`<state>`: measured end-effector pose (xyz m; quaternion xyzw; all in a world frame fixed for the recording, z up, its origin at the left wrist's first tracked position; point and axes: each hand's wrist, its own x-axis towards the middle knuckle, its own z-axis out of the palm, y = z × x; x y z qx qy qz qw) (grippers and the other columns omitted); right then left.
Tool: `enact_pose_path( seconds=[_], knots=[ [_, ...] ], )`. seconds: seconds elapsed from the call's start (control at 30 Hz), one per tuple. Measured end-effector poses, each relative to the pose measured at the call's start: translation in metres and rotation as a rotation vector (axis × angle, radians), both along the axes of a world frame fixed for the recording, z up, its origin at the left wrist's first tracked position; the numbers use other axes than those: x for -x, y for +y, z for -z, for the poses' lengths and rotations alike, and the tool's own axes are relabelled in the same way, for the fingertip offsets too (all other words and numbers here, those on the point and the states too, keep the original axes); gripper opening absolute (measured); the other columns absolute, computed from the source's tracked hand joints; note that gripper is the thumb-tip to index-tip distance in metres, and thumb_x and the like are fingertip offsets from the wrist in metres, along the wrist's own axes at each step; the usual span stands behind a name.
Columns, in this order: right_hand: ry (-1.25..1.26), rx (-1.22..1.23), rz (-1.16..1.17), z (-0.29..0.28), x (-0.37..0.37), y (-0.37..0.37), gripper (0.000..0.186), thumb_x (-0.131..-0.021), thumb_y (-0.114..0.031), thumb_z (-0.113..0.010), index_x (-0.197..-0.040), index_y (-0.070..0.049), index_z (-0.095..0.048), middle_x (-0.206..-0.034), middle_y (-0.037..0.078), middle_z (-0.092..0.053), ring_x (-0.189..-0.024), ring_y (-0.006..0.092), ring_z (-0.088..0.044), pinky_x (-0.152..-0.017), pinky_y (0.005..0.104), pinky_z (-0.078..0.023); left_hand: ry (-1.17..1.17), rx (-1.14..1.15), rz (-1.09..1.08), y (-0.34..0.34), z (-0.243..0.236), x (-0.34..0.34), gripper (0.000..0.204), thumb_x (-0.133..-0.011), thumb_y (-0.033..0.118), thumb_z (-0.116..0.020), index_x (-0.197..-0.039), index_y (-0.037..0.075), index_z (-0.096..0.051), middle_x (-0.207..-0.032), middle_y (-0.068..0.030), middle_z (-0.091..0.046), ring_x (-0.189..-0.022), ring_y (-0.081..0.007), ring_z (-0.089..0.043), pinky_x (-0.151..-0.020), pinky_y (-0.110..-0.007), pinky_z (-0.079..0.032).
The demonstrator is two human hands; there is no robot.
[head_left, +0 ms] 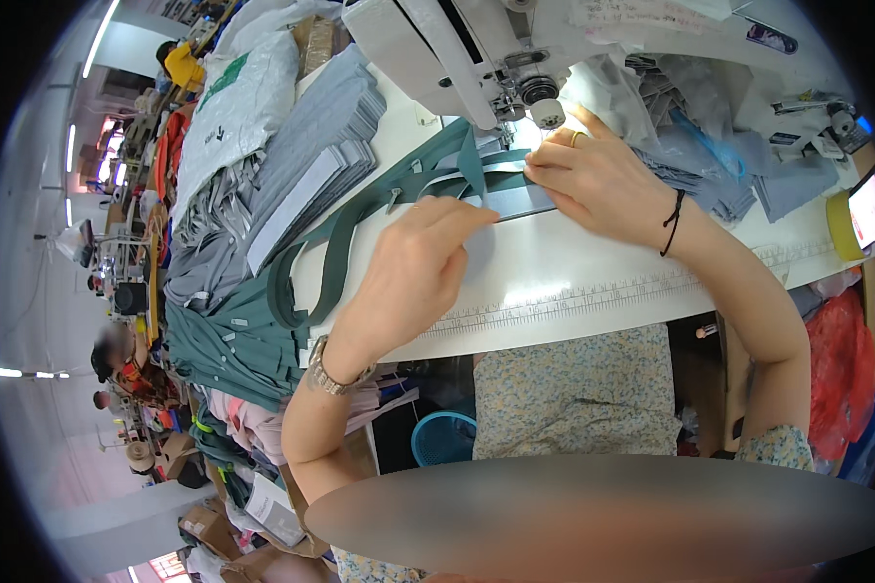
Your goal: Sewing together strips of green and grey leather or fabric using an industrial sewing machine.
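Note:
A white sewing machine (433, 63) stands over the far side of the work table. Under its needle area lies a dark green fabric strip (335, 262), which loops down to the left. My left hand (413, 267) is closed, its fingertips at the strip's near edge, beside a grey flat piece (523, 202). My right hand (603, 185) pinches the strip close to the needle area. The needle and presser foot are too small to make out.
Stacked grey fabric pieces (311, 155) and a white plastic bag (238, 112) lie at the left. Green garments (238, 340) hang over the table's left end. A printed ruler (554, 301) runs along the front edge. Yellow tape (843, 225) stands at the right; a blue basket (444, 439) is below.

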<state>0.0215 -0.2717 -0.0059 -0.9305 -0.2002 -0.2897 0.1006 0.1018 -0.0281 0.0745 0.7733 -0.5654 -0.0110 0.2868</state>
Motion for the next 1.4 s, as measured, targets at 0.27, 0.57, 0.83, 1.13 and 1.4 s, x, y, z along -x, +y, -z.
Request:
enact_pose_path(
  seconds=[0.27,0.57,0.83,1.13,1.4],
  knots=[
    [0.041,0.001,0.023,-0.002,0.001,0.003,0.012,-0.084,-0.007,-0.065,-0.093,-0.005,-0.072,-0.097,0.001,-0.064,-0.102,0.0177,-0.062,-0.106,0.0443,-0.038,-0.954,0.078,0.034,-0.039,0.017,-0.023,0.014,-0.068,0.005,-0.067,-0.082,0.005,-0.065,-0.09,-0.0064,-0.06,-0.091,-0.0247,-0.057,-0.08,-0.038,-0.047],
    [0.055,0.041,0.041,-0.006,0.004,0.005,0.015,-0.082,-0.005,-0.063,-0.093,-0.004,-0.073,-0.097,0.001,-0.064,-0.102,0.0174,-0.062,-0.108,0.0486,-0.038,-0.718,0.027,0.095,-0.038,0.064,-0.053,0.028,-0.071,0.006,-0.07,-0.099,0.005,-0.066,-0.093,-0.0074,-0.059,-0.098,-0.0258,-0.059,-0.091,-0.043,-0.048],
    [0.091,-0.018,0.054,-0.009,0.007,0.004,0.012,-0.085,-0.008,-0.069,-0.097,-0.008,-0.071,-0.107,0.001,-0.062,-0.08,0.0212,-0.066,-0.111,0.0582,-0.033,-0.711,0.034,0.238,-0.052,0.059,-0.05,0.033,-0.078,0.008,-0.062,-0.109,0.001,-0.065,-0.092,-0.009,-0.061,-0.091,-0.0258,-0.063,-0.093,-0.043,-0.05],
    [0.135,-0.028,0.045,-0.013,0.009,0.004,0.012,-0.085,-0.007,-0.07,-0.097,-0.008,-0.071,-0.096,0.002,-0.056,-0.069,0.0208,-0.059,-0.111,0.0592,-0.033,-0.51,0.153,0.234,-0.049,0.07,-0.053,0.033,-0.07,0.002,-0.066,-0.104,0.0,-0.067,-0.099,-0.0085,-0.064,-0.094,-0.0232,-0.063,-0.079,-0.034,-0.056],
    [0.111,0.056,0.08,-0.009,0.01,0.002,0.016,-0.084,-0.01,-0.072,-0.099,-0.009,-0.07,-0.095,0.001,-0.055,-0.074,0.0197,-0.06,-0.112,0.0589,-0.034,-0.514,0.161,0.251,-0.053,0.07,-0.054,0.035,-0.07,0.002,-0.067,-0.105,-0.001,-0.067,-0.102,-0.0083,-0.066,-0.095,-0.0233,-0.064,-0.077,-0.032,-0.057]
  ],
)
